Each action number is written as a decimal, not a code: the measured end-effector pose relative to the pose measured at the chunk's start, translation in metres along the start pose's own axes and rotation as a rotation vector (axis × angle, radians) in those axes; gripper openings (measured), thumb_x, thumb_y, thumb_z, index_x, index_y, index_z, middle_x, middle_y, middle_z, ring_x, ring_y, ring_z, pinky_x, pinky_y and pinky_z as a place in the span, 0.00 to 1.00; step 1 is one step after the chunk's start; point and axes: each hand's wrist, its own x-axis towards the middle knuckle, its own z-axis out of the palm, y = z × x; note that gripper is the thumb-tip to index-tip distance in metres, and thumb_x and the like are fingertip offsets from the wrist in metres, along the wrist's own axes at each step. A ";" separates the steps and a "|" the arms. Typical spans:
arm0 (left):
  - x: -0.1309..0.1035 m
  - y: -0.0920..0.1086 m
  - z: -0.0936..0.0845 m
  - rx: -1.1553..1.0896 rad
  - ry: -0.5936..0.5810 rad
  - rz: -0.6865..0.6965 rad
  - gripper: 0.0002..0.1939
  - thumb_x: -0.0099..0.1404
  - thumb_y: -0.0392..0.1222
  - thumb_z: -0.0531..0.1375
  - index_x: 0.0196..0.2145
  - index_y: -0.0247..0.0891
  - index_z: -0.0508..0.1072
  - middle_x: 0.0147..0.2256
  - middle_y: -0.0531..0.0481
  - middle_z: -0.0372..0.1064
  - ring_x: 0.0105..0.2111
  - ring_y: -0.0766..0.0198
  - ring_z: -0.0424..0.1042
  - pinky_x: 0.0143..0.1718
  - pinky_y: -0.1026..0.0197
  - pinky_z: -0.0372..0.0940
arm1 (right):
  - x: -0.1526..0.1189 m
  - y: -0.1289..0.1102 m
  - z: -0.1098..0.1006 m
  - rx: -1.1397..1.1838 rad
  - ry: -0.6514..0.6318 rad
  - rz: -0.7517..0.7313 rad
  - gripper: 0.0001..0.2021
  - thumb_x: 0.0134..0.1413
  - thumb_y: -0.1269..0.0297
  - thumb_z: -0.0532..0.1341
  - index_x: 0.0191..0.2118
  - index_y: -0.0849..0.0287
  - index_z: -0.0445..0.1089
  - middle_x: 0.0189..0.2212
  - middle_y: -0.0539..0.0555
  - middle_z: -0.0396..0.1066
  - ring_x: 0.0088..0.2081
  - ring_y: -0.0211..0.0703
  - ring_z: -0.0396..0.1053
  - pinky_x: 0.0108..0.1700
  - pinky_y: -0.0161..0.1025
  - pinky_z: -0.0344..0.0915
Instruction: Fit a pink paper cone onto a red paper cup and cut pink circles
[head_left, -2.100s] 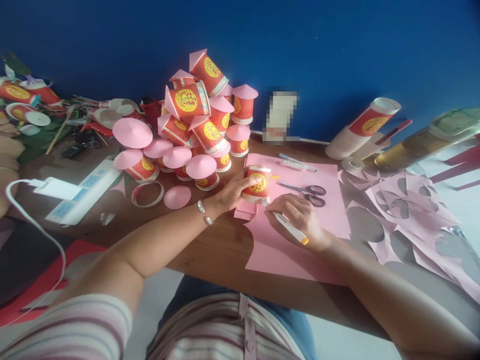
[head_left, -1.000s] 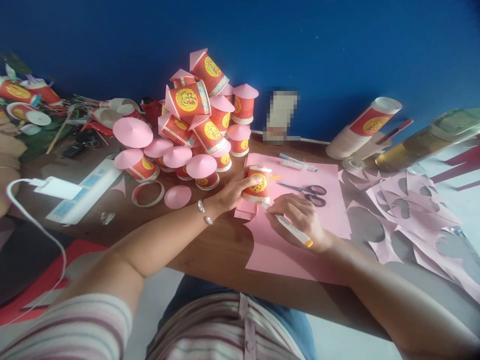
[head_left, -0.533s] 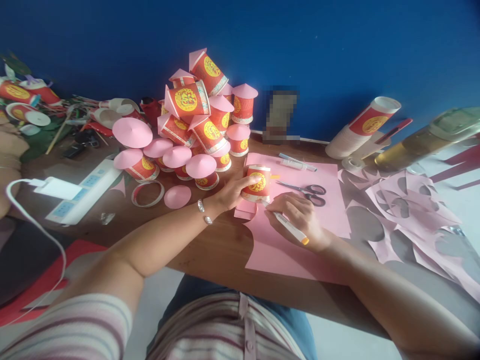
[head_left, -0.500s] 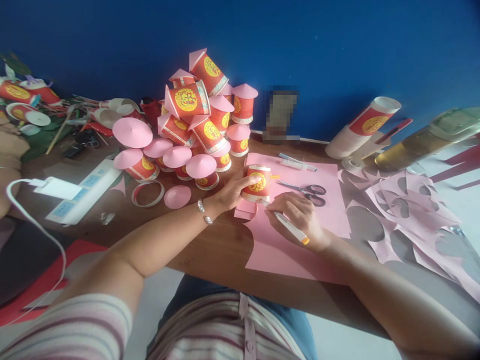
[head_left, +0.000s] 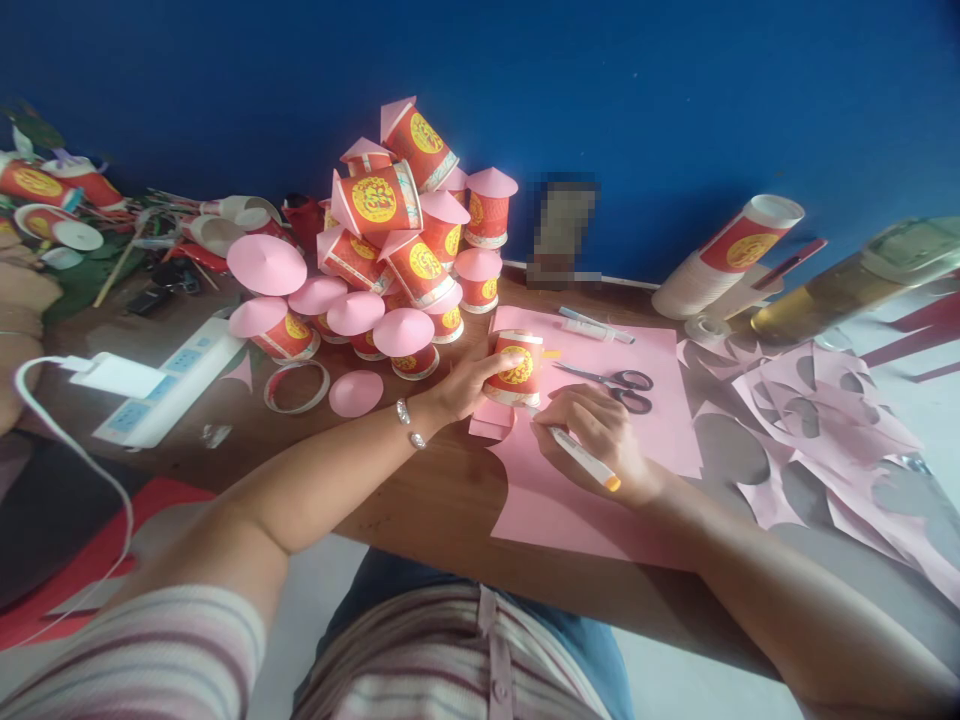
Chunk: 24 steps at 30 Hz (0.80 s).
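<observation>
My left hand (head_left: pixel 466 386) is closed round a red paper cup (head_left: pixel 517 372) with a yellow round emblem, its thumb on the front. In my right hand (head_left: pixel 592 430) is a white marker (head_left: pixel 583 458) with an orange end; its tip is at the cup's lower rim. Beneath both hands lies a pink paper sheet (head_left: pixel 592 515). Scissors (head_left: pixel 628 388) with dark handles rest on the sheet, just beyond my right hand. Another pen (head_left: pixel 596 328) lies at the sheet's far side. A pink paper disc (head_left: pixel 356 394) is to the left of my left wrist.
Several red cups with pink cone tops (head_left: pixel 405 270) are piled at the back. A tape roll (head_left: pixel 295 387) and a power strip (head_left: pixel 161 385) sit on the left. Pink paper scraps (head_left: pixel 810 420), a cup stack (head_left: pixel 724 255) and a bottle (head_left: pixel 847 285) occupy the right.
Both hands, the cup and the marker stay in almost the same place. The whole view has shifted very slightly.
</observation>
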 end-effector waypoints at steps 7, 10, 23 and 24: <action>0.000 0.002 0.002 0.039 -0.030 0.012 0.16 0.62 0.50 0.67 0.43 0.37 0.77 0.41 0.42 0.79 0.47 0.50 0.76 0.48 0.53 0.72 | 0.001 -0.001 0.002 -0.004 0.004 -0.035 0.10 0.59 0.79 0.63 0.37 0.55 0.67 0.24 0.48 0.73 0.28 0.42 0.75 0.36 0.40 0.73; -0.001 0.002 0.003 0.021 -0.039 0.000 0.20 0.62 0.50 0.67 0.48 0.37 0.77 0.44 0.40 0.79 0.50 0.48 0.76 0.49 0.52 0.72 | 0.001 0.000 0.001 0.000 0.009 -0.037 0.10 0.60 0.78 0.63 0.37 0.54 0.67 0.24 0.47 0.73 0.29 0.41 0.75 0.37 0.40 0.73; 0.000 0.004 0.002 0.076 0.004 0.023 0.21 0.64 0.48 0.66 0.51 0.35 0.75 0.48 0.40 0.78 0.51 0.47 0.76 0.51 0.51 0.70 | 0.001 -0.001 -0.001 0.049 0.000 -0.047 0.11 0.58 0.80 0.63 0.39 0.55 0.69 0.25 0.47 0.73 0.28 0.41 0.74 0.34 0.39 0.72; 0.000 0.002 0.001 0.067 0.014 0.028 0.21 0.63 0.48 0.67 0.50 0.36 0.75 0.47 0.41 0.78 0.52 0.47 0.75 0.52 0.51 0.70 | 0.001 -0.001 -0.001 0.049 0.001 -0.046 0.11 0.58 0.80 0.63 0.39 0.55 0.69 0.25 0.47 0.73 0.28 0.41 0.74 0.34 0.39 0.71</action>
